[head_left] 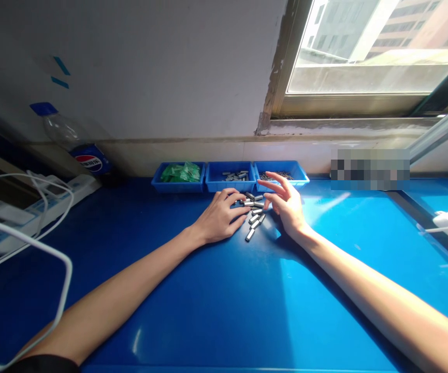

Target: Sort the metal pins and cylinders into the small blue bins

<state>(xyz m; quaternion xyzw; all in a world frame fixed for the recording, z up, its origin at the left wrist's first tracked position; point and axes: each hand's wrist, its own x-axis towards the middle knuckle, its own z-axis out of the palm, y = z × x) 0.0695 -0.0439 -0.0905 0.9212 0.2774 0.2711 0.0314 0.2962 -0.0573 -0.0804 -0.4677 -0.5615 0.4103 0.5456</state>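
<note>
Several small shiny metal-and-black cylinder-like pieces (254, 218) lie in a loose pile on the blue table; their exact kind is too small to tell. My left hand (221, 215) rests palm down at the left side of the pile, fingers spread and bent, with its fingertips at the nearest pieces. On the pile's right, my right hand (288, 204) is held with fingers apart and nothing in it. Its fingers partly cover the right blue bin (301, 173), which holds many thin dark metal parts.
Beside it stand a middle blue bin (212, 181) with similar small metal pieces and a left blue bin (157, 182) with green packets. A cola bottle (91, 158), a power strip (25, 215) and white cables (68, 264) are at left. A window (348, 77) is at upper right.
</note>
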